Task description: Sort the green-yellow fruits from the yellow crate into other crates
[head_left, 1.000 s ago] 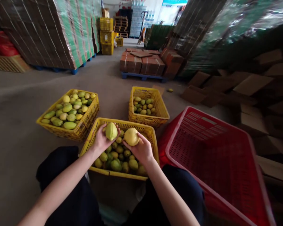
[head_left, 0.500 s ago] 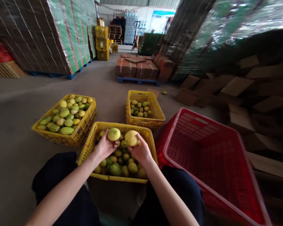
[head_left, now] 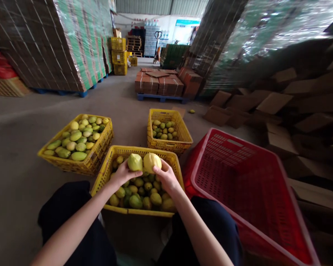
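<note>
My left hand (head_left: 125, 173) is closed around a greenish-yellow, lemon-shaped fruit (head_left: 134, 162). A paler yellow fruit (head_left: 152, 163) with faint ridges and a blunt tip is in my right hand (head_left: 167, 176), gripped by thumb and fingers. The two fruits are side by side, almost touching, above a yellow plastic crate (head_left: 150, 212) between my knees. Inside that crate lie many green and yellow fruits (head_left: 135, 201), partly hidden by my hands.
A fuller yellow crate (head_left: 98, 155) stands at the left, another yellow crate (head_left: 187, 136) beyond the middle one. Close on my right is a large red crate (head_left: 227, 162). Cardboard pieces (head_left: 274, 103) are heaped at right; flat cartons lie on a blue pallet (head_left: 161, 98) ahead.
Both fruits have turned in my hands, the left one now showing a pointed end. They have come closer together, and my view has tilted up slightly.
</note>
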Available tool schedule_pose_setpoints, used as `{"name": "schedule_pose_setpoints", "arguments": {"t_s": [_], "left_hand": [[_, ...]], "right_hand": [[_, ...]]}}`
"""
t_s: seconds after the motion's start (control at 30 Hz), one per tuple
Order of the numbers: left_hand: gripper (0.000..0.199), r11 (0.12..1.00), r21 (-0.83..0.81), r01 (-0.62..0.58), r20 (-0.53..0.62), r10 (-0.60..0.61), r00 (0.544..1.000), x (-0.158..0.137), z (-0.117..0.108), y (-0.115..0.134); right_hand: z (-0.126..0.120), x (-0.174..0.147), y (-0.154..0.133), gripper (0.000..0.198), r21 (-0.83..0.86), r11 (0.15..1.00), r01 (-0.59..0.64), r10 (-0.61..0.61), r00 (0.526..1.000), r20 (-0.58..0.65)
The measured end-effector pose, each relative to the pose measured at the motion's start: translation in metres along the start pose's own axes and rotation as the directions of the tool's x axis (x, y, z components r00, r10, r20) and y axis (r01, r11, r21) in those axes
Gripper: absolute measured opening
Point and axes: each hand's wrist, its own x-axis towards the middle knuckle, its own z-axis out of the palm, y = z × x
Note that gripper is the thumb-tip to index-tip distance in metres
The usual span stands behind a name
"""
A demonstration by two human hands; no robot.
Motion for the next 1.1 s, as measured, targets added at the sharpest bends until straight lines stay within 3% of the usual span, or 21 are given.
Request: {"name": "schedule_pose_setpoints", "arguments": {"t_s": [0.1, 0.27, 0.43, 0.5, 0.6, 0.77, 0.9, 1.1], "left_hand": [[0.061, 0.994, 0.043, -0.104, -0.042, 0.106, 0.993, -0.001, 0.002, 0.001], [0.063, 0.954, 0.13, -0.269, 0.014, 0.27, 0.963, -0.002, 0.003, 0.006], [0.058, 0.967, 0.079, -0.243, 0.014, 0.242, 0.97, -0.008, 0.006, 0.016], [0.06, 0.978, 0.071, -0.197, 0.032, 0.196, 0.98, -0.009, 0.006, 0.017], [0.064, 0.993, 0.071, -0.09, 0.075, 0.085, 0.994, -0.009, 0.004, 0.015], [0.058, 0.989, -0.148, -0.023, 0.134, 0.043, 0.99, -0.006, -0.001, 0.015], [0.052, 0.955, -0.262, 0.138, 0.166, -0.096, 0.981, -0.008, 0.002, 0.021], [0.025, 0.855, -0.445, 0.266, 0.132, -0.231, 0.964, -0.008, 0.007, 0.02]], "right_hand": [[0.002, -0.004, -0.003, 0.063, -0.111, 0.985, 0.131, -0.135, 0.99, -0.033], [0.009, -0.009, 0.005, 0.064, -0.167, 0.939, 0.299, -0.312, 0.949, -0.051], [0.01, -0.008, 0.004, 0.069, -0.238, 0.913, 0.331, -0.357, 0.931, -0.073], [0.007, -0.007, 0.0, 0.065, -0.183, 0.936, 0.3, -0.313, 0.949, -0.045], [0.001, -0.005, -0.002, 0.056, -0.069, 0.985, 0.161, -0.163, 0.986, -0.018], [-0.006, -0.002, 0.002, 0.046, 0.145, 0.981, -0.126, 0.122, 0.992, 0.039], [-0.005, -0.001, 0.009, 0.044, 0.202, 0.961, -0.191, 0.175, 0.98, 0.096], [0.004, 0.002, 0.014, 0.042, 0.344, 0.899, -0.271, 0.274, 0.961, 0.039]]}}
